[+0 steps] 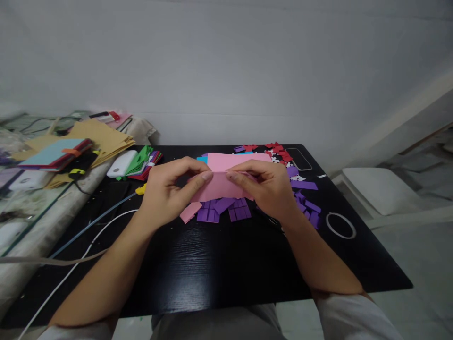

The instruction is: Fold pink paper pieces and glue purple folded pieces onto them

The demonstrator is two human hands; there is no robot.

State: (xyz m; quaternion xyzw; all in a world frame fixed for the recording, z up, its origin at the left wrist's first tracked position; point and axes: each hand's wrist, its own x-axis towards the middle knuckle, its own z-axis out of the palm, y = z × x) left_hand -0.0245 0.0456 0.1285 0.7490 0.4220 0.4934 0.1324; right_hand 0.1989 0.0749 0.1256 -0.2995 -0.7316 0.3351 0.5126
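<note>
A sheet of pink paper is held up between both hands, over the middle of the black table. My left hand pinches it near the centre with thumb and forefinger. Close beside that grip, my right hand pinches the same paper, and a crease line runs between the two thumbs. Another pink sheet shows just behind, with a bit of blue paper at its left edge. Below the hands lie folded purple paper pieces and a small pink piece.
Red paper scraps and more purple pieces lie to the right, near a tape-like ring. A bundle of coloured paper sits at the left. Cables cross the table's left side. Brown envelopes lie on the neighbouring table.
</note>
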